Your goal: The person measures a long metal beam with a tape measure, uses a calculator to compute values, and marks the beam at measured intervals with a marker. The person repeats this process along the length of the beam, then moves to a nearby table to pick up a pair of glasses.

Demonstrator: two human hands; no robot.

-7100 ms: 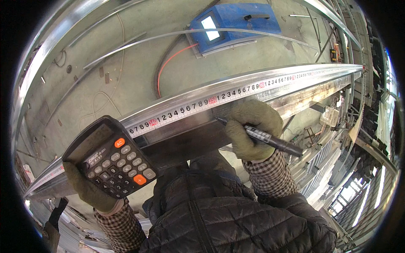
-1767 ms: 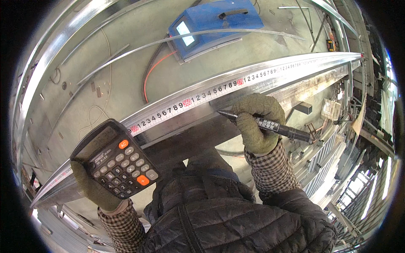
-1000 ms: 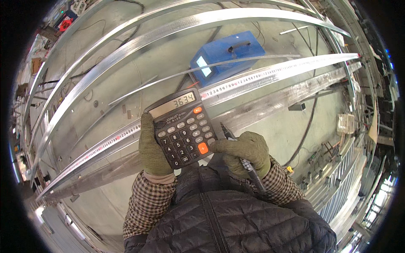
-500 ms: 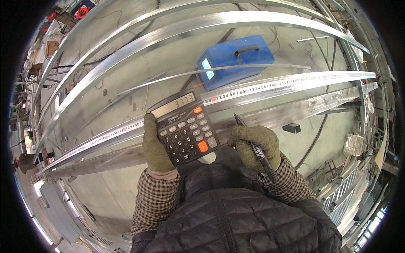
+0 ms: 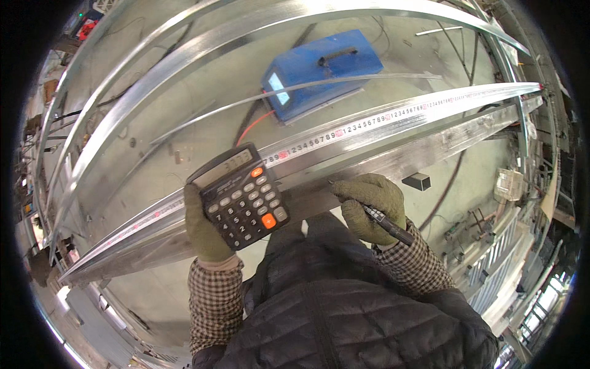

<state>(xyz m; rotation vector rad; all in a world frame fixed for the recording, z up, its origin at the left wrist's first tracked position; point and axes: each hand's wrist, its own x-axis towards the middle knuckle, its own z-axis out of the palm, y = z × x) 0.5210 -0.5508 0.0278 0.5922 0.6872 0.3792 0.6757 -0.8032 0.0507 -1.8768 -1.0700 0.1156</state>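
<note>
My left hand (image 5: 204, 225), in a green knit glove, grips a black calculator (image 5: 239, 200) by its left side. The calculator is tilted, its lit display facing up and its keys uncovered. In my right hand (image 5: 373, 208), gloved the same way, a black marker pen (image 5: 393, 229) lies across the closed fingers, its rear end sticking out toward the wrist. Beyond both hands a white tape measure (image 5: 362, 127) is stretched along a shiny metal profile (image 5: 393, 132). The calculator hides part of the tape. Neither hand touches the profile.
A blue box-shaped machine (image 5: 326, 71) with a handle and lit screen stands beyond the tape. Long metal bars (image 5: 203, 64) span the far side. Nearer runs a dull metal beam (image 5: 430, 150), with a short square tube (image 5: 418, 181) beside it. Cables (image 5: 452, 178) cross the floor.
The calculator and my left hand have shifted left and slightly down in view. My right hand stays nearly in place, the pen turned lower within it. The view itself has shifted.
</note>
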